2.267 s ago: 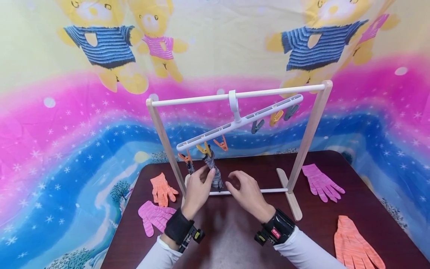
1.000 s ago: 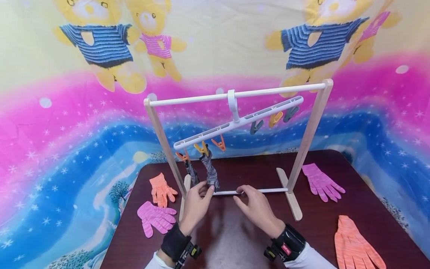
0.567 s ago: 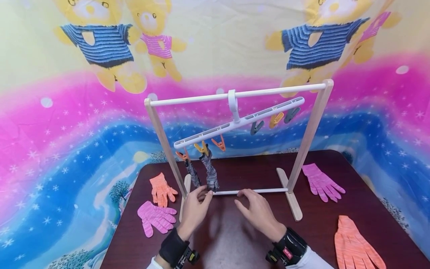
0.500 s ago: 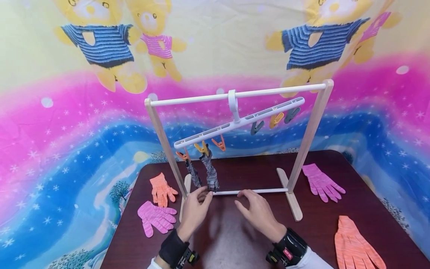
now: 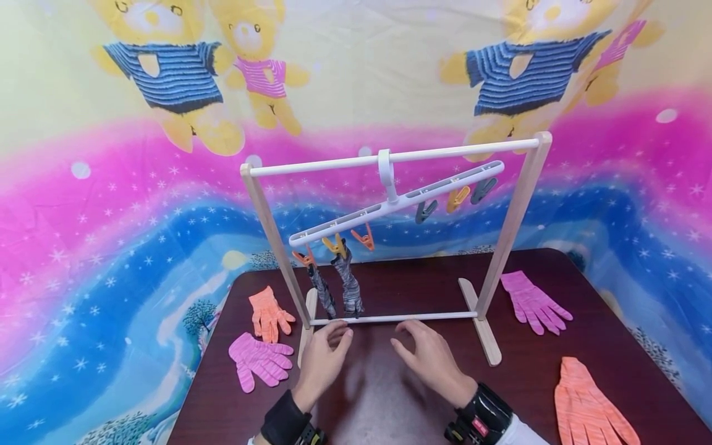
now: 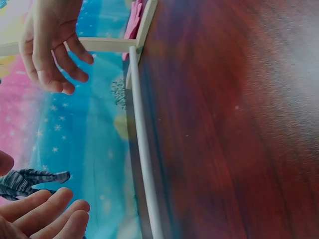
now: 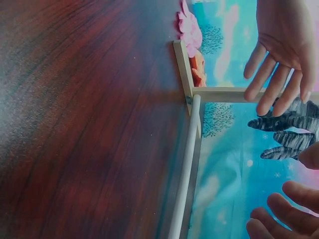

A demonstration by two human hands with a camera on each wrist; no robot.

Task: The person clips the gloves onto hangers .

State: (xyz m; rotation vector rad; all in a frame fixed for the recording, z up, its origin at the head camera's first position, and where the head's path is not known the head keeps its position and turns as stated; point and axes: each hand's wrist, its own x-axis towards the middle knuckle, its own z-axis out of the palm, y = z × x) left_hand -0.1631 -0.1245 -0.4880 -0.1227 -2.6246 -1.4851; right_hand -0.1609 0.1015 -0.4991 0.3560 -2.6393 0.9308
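Note:
Two grey-and-black striped knit gloves hang from the low left end of a white hanger [image 5: 361, 216]. A yellow clip [image 5: 336, 245] grips the nearer glove [image 5: 350, 287]; an orange clip [image 5: 303, 256] grips the other glove [image 5: 321, 292]. Just below and in front of them is my left hand [image 5: 321, 361], fingers loosely bent and holding nothing. My right hand [image 5: 434, 361] hovers across from it, relaxed, its fingers apart and bare of anything. In the right wrist view, dark glove fingers [image 7: 286, 144] dangle between both hands.
The hanger hooks over the top bar [image 5: 461, 149] of a wooden rack, tilting up to the right. Another orange clip [image 5: 364, 237] and several right-side clips hold nothing. Pink [image 5: 260, 360] and orange [image 5: 271, 314] gloves lie left; pink [image 5: 534, 301] and orange [image 5: 591, 402] gloves lie right.
Both hands have moved down and back toward the person. The left hand has come away from the nearer grey glove, and both grey gloves now hang in full view.

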